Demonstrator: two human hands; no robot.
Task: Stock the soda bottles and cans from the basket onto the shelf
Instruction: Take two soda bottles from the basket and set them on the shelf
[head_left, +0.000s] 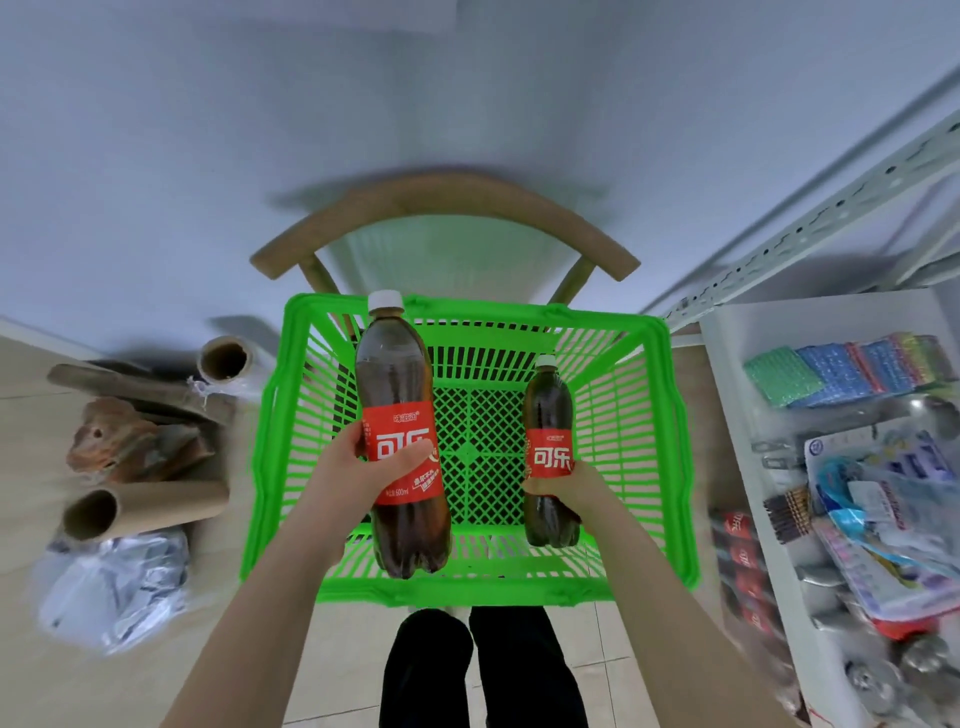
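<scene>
Both bare forearms are reaching forward over the green plastic lattice basket, which is resting on a wooden chair. Left hand is wrapping around the red label of a large brown cola bottle with a white cap, holding it upright above the basket's near-left edge. Right hand is clasping a smaller cola bottle near the right wall. Blurred red-labelled bottles are lying beside the white metal shelf, whose goods are hard to make out.

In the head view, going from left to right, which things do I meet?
Cardboard tubes → left hand → large cola bottle → small cola bottle → right hand → white shelf.
</scene>
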